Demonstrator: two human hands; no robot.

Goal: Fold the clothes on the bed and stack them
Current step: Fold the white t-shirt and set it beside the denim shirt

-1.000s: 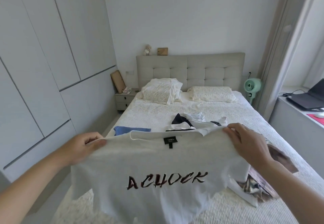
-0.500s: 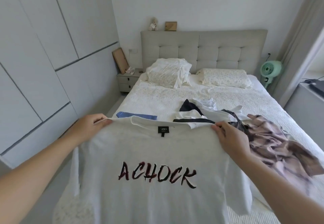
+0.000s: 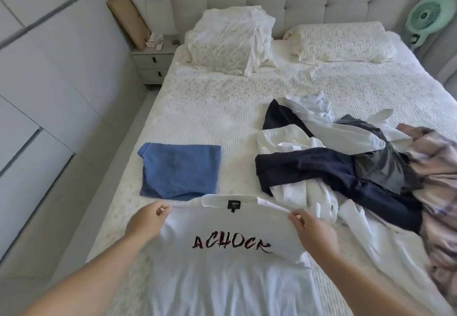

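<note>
A white T-shirt (image 3: 222, 273) with dark red lettering and a black neck label lies spread on the near end of the bed (image 3: 222, 108). My left hand (image 3: 146, 219) pinches its left shoulder and my right hand (image 3: 311, 231) pinches its right shoulder. A folded blue garment (image 3: 180, 172) lies flat just beyond the collar. To the right sits a loose heap of unfolded clothes (image 3: 346, 162): white, navy, grey and a pinkish patterned piece (image 3: 437, 179).
Two pillows (image 3: 230, 41) lie against the padded headboard. A small nightstand (image 3: 153, 61) stands at the bed's far left, with wardrobe doors (image 3: 49, 80) along the left wall. A green fan (image 3: 427, 16) stands at the far right.
The T-shirt, held up in the air before, has come down onto the bed. Both hands moved closer together on its shoulders, and the camera tilted downward.
</note>
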